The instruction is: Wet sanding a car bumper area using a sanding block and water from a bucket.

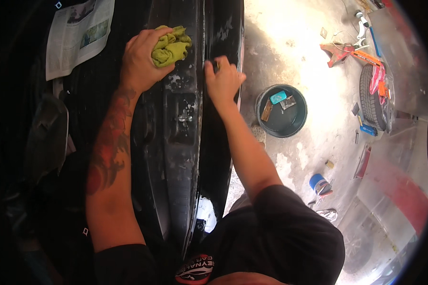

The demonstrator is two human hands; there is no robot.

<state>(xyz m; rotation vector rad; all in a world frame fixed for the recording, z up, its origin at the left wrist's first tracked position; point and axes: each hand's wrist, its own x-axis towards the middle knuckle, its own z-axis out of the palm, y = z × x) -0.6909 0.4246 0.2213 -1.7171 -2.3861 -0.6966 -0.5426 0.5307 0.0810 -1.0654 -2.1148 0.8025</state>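
Observation:
A crumpled yellow-green cloth (171, 47) is gripped in my left hand (145, 59), closed around it over the dark car body panel (180, 156). Bare grey and whitish worn patches mark this black panel around a recess with a small metal fitting (185, 115). To the right, my right hand (225, 81) is over the black outer strip beside the panel's raised seam. Its fingers are curled, and a small yellowish bit shows near the thumb and forefinger. What it holds, if anything, I cannot make out.
Right of the panel, a dark bucket (281, 130) of water stands on the concrete floor (314, 95), with a turquoise block (278, 97) in it. A tyre (370, 97), a red stand (336, 53) and a blue can (319, 183) lie farther right. Newspaper (78, 35) lies at upper left.

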